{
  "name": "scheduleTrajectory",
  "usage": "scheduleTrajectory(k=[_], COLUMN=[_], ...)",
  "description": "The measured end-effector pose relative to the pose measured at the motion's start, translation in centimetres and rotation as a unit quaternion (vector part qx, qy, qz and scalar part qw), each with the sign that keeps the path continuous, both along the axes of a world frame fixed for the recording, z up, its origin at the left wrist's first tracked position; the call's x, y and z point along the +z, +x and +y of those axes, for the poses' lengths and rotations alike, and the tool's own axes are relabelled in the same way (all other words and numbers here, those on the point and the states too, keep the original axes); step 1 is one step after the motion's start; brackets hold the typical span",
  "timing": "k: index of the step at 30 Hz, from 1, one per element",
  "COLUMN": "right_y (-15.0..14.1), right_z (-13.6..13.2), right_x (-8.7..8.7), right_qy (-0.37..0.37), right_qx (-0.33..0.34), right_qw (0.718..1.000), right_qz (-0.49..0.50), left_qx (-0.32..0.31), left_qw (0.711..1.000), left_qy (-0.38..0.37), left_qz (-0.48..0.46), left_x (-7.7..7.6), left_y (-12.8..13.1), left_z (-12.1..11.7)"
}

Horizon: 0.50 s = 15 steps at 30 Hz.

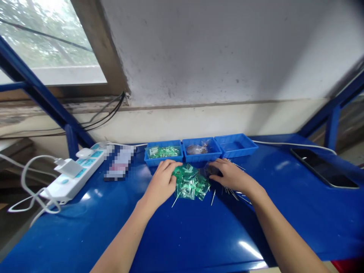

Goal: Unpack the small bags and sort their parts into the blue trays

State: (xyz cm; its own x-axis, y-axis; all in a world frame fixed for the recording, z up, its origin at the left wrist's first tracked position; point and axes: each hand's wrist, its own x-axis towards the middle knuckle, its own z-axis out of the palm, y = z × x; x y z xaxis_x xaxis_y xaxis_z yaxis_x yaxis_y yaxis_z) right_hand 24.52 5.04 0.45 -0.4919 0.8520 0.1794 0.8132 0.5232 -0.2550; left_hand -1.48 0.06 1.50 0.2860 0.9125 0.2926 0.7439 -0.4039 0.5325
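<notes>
A pile of small green packets in clear plastic (189, 184) lies on the blue table between my hands. My left hand (163, 180) rests against the pile's left side, thumb and fingers apart. At the right end of the pile, my right hand (231, 174) curls its fingers and thumb around a dark, see-through plastic bag (207, 170); its contents are hard to make out. Several thin metal rods (231, 192) lie under and beside my right hand. Another single rod (213, 198) lies in front of the pile, and a thin pale stick (175, 201) pokes out near my left thumb.
Behind the pile stand three blue trays: one with green packets (163, 152), one with clear bags (197, 149), and an empty one (234, 146). A phone (121, 163) and a white power strip (75, 178) with cables are left. A black phone (324, 168) lies right.
</notes>
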Motion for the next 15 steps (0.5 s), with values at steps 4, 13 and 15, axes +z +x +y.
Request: scheduleTrajectory(k=[4,13,15], right_y=[-0.5,-1.6,-2.3], right_z=[0.2,-0.4,-1.3], right_x=[-1.3,0.5,1.4], right_qy=[-0.002,0.018,0.059], right_qx=[-0.014,-0.086,-0.068], right_qw=[1.000,0.988,0.971], right_qz=[-0.010,0.127,0.220], left_qx=[-0.045,-0.109,-0.069], left_qw=[0.998,0.989,0.982], left_qy=[0.023,-0.018,-0.070], left_qz=[-0.046,-0.102,-0.164], left_x=[-0.1,-0.3,-0.2], left_y=[2.2,4.7,4.7], left_z=[-1.3,-3.1,-2.9])
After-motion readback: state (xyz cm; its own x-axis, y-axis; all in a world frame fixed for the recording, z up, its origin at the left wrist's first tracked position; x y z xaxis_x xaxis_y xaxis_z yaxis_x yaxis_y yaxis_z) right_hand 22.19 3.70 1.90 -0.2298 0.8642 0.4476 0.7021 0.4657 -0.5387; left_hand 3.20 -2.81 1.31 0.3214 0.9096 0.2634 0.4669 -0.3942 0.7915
